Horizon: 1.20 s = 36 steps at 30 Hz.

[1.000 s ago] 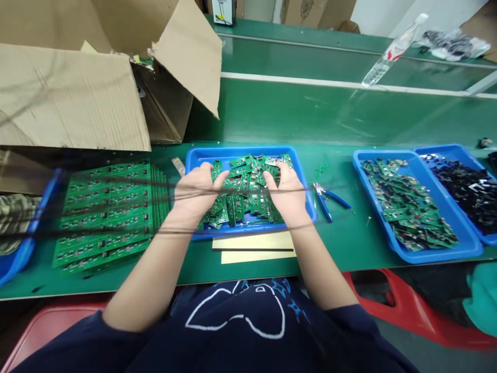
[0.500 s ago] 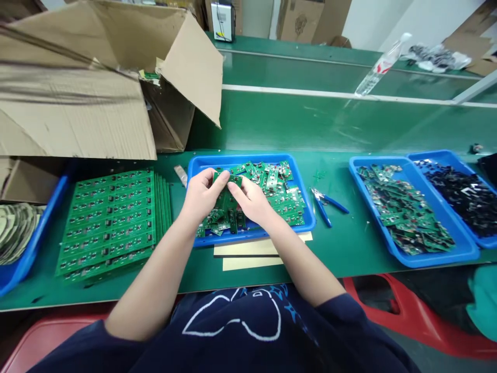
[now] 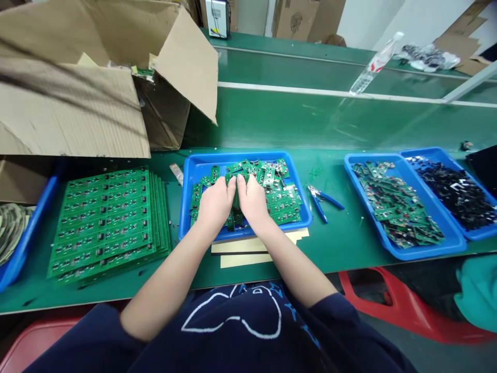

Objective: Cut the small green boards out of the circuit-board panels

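At the near edge of the bench (image 3: 186, 274), a dark blue shirt (image 3: 233, 347) with a white outline on it sits between a red seat (image 3: 46, 331) on the left and a red stool (image 3: 415, 311) on the right. Pale yellow strips (image 3: 244, 260) lie on the bench top, partly under the front of a blue tray (image 3: 221, 235).

Over the tray, the left hand (image 3: 214, 204) and right hand (image 3: 252, 202) meet side by side, thumbs up and nearly touching. Both pinch a green board (image 3: 236, 199) between thumbs and curled fingers; the fingertips beneath it are hidden. Loose boards (image 3: 285, 202) lie jumbled in the tray around the hands, thickest to the right.

Left of the tray leans a stack of panels (image 3: 103, 217), green and dotted with dark parts; beyond it, at the far left, another tray (image 3: 29, 233) holds tan, curved pieces (image 3: 11, 228). Right of the middle tray, blue-handled pliers (image 3: 320, 204) lie with their handles apart. Farther right, one tray (image 3: 435, 254) holds small boards (image 3: 404, 202), and the tray just beside it (image 3: 476, 234) holds black parts (image 3: 452, 191).

Behind the stack stands an open carton (image 3: 70, 109). Farther back, a clear bottle (image 3: 365, 77) stands near a plastic bag (image 3: 427, 57), and a white device (image 3: 218, 20) stands before more boxes (image 3: 293, 20).
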{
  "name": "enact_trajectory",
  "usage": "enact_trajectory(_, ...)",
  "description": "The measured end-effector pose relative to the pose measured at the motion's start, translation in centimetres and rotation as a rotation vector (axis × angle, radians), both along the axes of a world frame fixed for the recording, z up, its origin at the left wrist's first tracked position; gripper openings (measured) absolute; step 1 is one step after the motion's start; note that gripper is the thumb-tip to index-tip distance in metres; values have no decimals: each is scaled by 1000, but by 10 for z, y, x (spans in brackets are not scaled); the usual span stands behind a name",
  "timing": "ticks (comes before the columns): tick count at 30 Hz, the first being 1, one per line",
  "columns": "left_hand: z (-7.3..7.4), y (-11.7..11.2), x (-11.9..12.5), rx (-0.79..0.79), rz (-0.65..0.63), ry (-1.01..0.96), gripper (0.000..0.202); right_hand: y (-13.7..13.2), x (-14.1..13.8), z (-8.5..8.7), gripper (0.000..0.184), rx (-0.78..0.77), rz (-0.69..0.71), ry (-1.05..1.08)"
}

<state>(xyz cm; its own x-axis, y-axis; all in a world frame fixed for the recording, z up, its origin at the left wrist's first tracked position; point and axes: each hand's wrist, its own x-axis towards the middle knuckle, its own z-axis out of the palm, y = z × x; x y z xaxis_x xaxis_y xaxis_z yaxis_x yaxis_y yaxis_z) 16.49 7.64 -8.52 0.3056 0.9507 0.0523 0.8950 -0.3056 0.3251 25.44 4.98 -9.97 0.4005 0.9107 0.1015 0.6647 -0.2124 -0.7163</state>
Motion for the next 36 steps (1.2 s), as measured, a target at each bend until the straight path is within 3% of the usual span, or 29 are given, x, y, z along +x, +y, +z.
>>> enact_trajectory(4, 2, -1, 1, -43, 19, 86, 43, 1, -2, 5, 31, -194, 51, -175)
enact_trajectory(7, 8, 5, -3, -101, 3, 117, 45, 0, -3, 17, 38, -247, 104, -200)
enact_trajectory(12, 21, 20, -20, -135, 144, 216, 55, -12, 20, 33, 59, -84, 119, -213)
enact_trajectory(16, 26, 20, -31, -103, 189, 280, 52, -34, 73, 17, 36, 55, 201, -298)
enact_trajectory(21, 25, 1, -27, -160, 24, 217, 44, -54, 118, -12, 31, 6, 347, -435)
enact_trajectory(24, 23, -10, -20, -128, -44, 91, 39, -57, 124, -8, 18, 121, 352, -324)
enact_trajectory(27, 19, -17, -12, -122, -124, -109, 41, -56, 123, 5, 16, 193, 234, -47)
enact_trajectory(31, 6, -27, 4, -385, -278, -491, 42, -50, 105, 8, 22, 226, 54, 414)
enact_trajectory(36, 8, -37, 21, -616, -158, -970, 34, -42, 72, -6, 28, 198, 20, 590)
